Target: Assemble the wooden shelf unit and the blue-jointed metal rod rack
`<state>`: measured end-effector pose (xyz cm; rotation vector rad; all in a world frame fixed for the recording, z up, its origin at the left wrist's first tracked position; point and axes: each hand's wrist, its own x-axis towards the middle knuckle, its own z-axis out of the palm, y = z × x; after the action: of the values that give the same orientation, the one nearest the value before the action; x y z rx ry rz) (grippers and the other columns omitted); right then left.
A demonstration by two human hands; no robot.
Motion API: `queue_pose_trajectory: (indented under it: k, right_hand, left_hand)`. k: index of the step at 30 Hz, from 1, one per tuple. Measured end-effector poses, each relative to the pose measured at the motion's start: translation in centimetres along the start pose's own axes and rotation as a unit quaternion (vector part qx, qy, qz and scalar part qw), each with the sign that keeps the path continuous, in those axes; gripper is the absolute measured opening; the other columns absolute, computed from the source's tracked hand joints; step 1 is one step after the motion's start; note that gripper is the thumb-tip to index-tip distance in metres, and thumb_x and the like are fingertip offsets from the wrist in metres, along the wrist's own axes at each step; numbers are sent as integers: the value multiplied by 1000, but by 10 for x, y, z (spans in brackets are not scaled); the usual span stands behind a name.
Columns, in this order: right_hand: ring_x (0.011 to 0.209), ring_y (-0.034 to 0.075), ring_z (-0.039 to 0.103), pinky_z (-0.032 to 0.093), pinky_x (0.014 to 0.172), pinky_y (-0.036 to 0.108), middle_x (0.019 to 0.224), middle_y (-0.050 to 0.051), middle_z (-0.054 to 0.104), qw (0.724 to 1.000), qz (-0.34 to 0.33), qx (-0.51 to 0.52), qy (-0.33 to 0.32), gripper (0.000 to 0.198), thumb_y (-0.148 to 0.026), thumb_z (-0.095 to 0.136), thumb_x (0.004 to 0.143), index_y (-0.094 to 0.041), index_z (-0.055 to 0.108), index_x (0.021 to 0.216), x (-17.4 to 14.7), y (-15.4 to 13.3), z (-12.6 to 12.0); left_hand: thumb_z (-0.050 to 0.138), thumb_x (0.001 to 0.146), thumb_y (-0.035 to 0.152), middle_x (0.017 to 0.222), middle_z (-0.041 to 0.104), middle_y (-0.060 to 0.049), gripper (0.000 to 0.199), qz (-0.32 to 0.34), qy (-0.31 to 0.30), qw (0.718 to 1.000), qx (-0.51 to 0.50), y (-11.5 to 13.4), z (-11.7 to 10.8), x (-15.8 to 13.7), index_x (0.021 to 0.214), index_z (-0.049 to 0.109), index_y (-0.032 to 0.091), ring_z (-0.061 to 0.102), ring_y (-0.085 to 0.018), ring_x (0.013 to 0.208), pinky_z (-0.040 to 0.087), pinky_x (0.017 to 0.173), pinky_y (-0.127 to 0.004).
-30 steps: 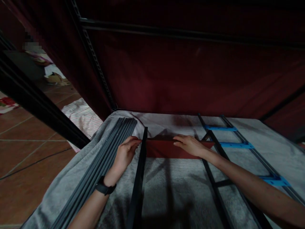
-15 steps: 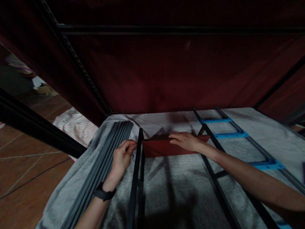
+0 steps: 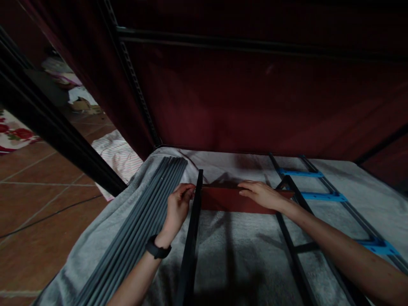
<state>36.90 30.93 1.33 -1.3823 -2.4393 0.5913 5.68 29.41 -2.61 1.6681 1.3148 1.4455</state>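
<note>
My left hand (image 3: 179,207), with a black band on the wrist, is closed in a pinch at the outer side of a dark metal frame (image 3: 191,238), near its upper end. Whatever is between those fingertips is too small to make out. A reddish-brown board (image 3: 219,199) spans the two sides of the frame, standing on its long edge. My right hand (image 3: 263,195) holds the board along its top edge, right of the middle, with the fingers pointing left and partly stretched. The board's right end is partly behind my right hand and forearm.
A bundle of grey tubes (image 3: 143,216) lies left of the frame on a grey blanket (image 3: 242,238). Dark rails with blue brackets (image 3: 325,196) lie to the right. Dark red panels (image 3: 255,106) rise behind, and a black post (image 3: 73,131) slants across the left.
The view has turned slightly left, so everything appears shifted to the right. Both hands keep their places on the frame and the board; the left fingers have shifted slightly.
</note>
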Motion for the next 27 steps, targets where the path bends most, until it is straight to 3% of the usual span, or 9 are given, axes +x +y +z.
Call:
queue_pose_trajectory:
  k: [9,16,27]
  right_hand:
    - [109,24,66,50,96,39,122,7,70,1000,6,-13,-4,38,-42,47,98,-23,66,124,-1,4,1]
    - [107,24,66,51,94,38,119,7,71,1000,5,-14,-4,36,-41,47,98,-24,66,123,0,3,0]
    - [113,24,64,49,98,39,123,7,69,1000,1,0,-4,36,-42,50,97,-25,65,124,-6,6,0]
  left_hand:
    - [58,86,32,71,62,-1,20,-60,15,996,-57,-9,6,-1,88,70,16,55,-13,61,44,59,-25]
    - [53,90,33,76,64,-2,25,-7,10,1000,15,-7,4,-3,88,72,18,56,-13,63,45,63,-26]
    - [59,87,33,76,66,-2,22,-27,-7,999,-47,-10,6,1,91,74,18,57,-13,61,46,61,-25]
